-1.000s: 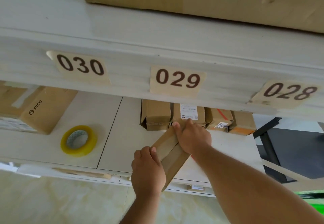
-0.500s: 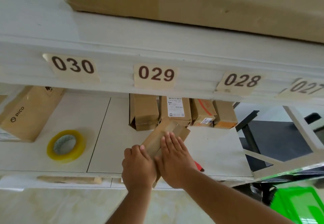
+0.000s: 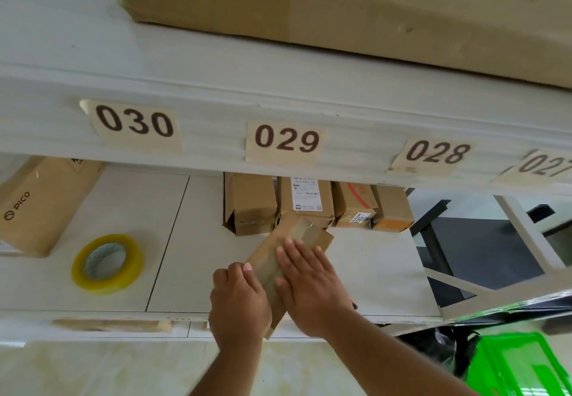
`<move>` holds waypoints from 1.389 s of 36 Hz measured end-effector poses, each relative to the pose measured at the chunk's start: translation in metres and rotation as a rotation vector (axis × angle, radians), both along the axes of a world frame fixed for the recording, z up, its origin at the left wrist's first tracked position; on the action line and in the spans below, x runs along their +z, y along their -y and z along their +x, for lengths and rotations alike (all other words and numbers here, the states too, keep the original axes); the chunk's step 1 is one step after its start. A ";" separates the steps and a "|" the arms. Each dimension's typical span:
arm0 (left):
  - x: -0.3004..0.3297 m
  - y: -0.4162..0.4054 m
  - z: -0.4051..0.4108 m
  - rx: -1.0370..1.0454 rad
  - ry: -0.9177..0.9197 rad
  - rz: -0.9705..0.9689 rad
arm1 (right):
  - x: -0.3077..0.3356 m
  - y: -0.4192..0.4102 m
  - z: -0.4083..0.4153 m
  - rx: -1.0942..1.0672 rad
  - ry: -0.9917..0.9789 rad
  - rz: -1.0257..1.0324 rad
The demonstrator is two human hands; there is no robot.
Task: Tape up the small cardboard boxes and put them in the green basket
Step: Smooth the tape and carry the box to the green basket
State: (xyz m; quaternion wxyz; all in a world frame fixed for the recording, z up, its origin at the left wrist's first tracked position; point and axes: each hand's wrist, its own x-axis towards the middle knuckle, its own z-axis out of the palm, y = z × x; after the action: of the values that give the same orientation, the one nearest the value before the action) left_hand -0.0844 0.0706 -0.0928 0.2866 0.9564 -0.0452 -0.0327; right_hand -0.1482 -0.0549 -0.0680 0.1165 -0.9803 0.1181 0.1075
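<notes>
Pressing tape flat on a small box

Holding the small cardboard box (image 3: 280,267) slantwise over the front of the lower shelf (image 3: 380,271), I grip its near end in my left hand (image 3: 240,302), fingers curled around it. My right hand (image 3: 311,287) lies flat on its taped face, fingers straight. Four more small boxes (image 3: 312,202) stand in a row just behind it. The yellow tape roll (image 3: 106,264) lies well to the left, and the green basket (image 3: 520,364) sits low at the right.
</notes>
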 end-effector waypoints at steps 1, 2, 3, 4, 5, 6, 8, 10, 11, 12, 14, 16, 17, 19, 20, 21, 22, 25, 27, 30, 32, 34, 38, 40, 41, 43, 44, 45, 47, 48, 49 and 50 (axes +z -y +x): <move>-0.001 0.000 0.001 0.009 -0.009 0.001 | -0.004 0.006 0.009 -0.063 -0.015 -0.024; -0.001 -0.001 0.002 0.017 -0.027 0.006 | -0.006 0.012 0.019 -0.116 -0.034 -0.050; -0.003 -0.001 0.003 0.026 -0.038 0.012 | -0.007 0.018 0.028 -0.155 -0.055 -0.074; -0.003 0.000 0.004 0.033 -0.043 0.013 | -0.007 0.023 0.035 -0.179 -0.074 -0.095; -0.003 0.000 0.004 0.036 -0.046 0.012 | -0.005 0.027 0.041 -0.198 -0.089 -0.103; -0.002 0.000 0.003 0.037 -0.046 0.011 | -0.004 0.030 0.046 -0.232 -0.096 -0.088; 0.000 0.001 0.001 0.043 -0.046 0.008 | 0.002 0.038 0.054 -0.402 -0.083 0.008; 0.000 0.001 0.000 0.041 -0.049 0.000 | 0.007 0.050 0.063 -0.648 -0.069 0.110; 0.000 0.001 0.000 0.041 -0.047 -0.002 | 0.009 0.055 0.067 -0.719 -0.074 0.122; -0.001 0.002 0.001 0.047 -0.046 -0.003 | 0.009 0.059 0.071 -0.742 -0.084 0.108; -0.002 0.003 0.003 0.059 -0.046 -0.002 | 0.006 0.062 0.074 -0.713 -0.076 0.075; -0.003 0.004 0.003 0.062 -0.043 -0.001 | 0.001 0.061 0.072 -0.656 -0.032 0.056; -0.004 0.004 0.002 0.062 -0.042 -0.001 | -0.001 0.060 0.069 -0.625 -0.012 0.043; -0.003 0.004 0.002 0.060 -0.039 0.008 | -0.003 0.062 0.063 -0.559 0.007 0.033; -0.002 0.004 0.002 0.058 -0.038 0.013 | -0.004 0.064 0.061 -0.544 0.009 0.056; -0.001 0.005 0.002 0.057 -0.035 0.016 | -0.004 0.067 0.058 -0.540 0.001 0.098; 0.000 0.005 0.002 0.054 -0.031 0.019 | -0.004 0.069 0.055 -0.542 -0.007 0.142; 0.001 0.005 0.002 0.050 -0.033 0.021 | 0.000 0.073 0.051 -0.539 -0.025 0.241; 0.002 0.004 0.002 0.050 -0.031 0.023 | 0.004 0.075 0.053 -0.521 -0.002 0.288; 0.004 0.005 0.003 0.044 -0.022 0.021 | 0.010 0.080 0.061 -0.477 0.030 0.339; 0.004 0.006 0.004 0.048 -0.024 0.014 | 0.012 0.084 0.065 -0.476 0.005 0.434; 0.002 0.006 0.004 0.056 -0.024 0.027 | 0.009 0.087 0.064 -0.510 -0.015 0.528; 0.000 0.005 0.002 0.059 -0.023 0.023 | 0.006 0.090 0.060 -0.584 -0.088 0.593; 0.001 0.005 0.002 0.062 -0.026 0.022 | 0.004 0.097 0.060 -0.577 -0.153 0.539; 0.001 0.006 0.003 0.062 -0.028 0.025 | 0.000 0.101 0.060 -0.580 -0.186 0.517; 0.001 0.006 0.002 0.063 -0.035 0.026 | -0.007 0.107 0.062 -0.595 -0.246 0.457; 0.002 0.006 0.002 0.063 -0.037 0.024 | -0.004 0.105 0.061 -0.607 -0.258 0.399; 0.002 0.006 0.003 0.063 -0.039 0.021 | 0.002 0.099 0.060 -0.608 -0.248 0.310; 0.002 0.005 0.003 0.066 -0.037 0.016 | 0.010 0.080 0.055 -0.524 -0.123 0.097; 0.003 0.005 0.003 0.065 -0.036 0.012 | 0.013 0.067 0.050 -0.418 -0.035 0.014; 0.003 0.004 0.002 0.062 -0.036 0.010 | 0.015 0.052 0.043 -0.290 0.023 -0.037; 0.002 0.003 0.002 0.061 -0.039 0.011 | 0.012 0.039 0.036 -0.160 0.043 -0.064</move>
State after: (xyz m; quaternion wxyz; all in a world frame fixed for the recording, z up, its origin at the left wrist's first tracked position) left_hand -0.0826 0.0672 -0.0906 0.2831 0.9581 -0.0102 -0.0428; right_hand -0.1120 -0.0936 -0.0561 0.0958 -0.9730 0.1970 0.0729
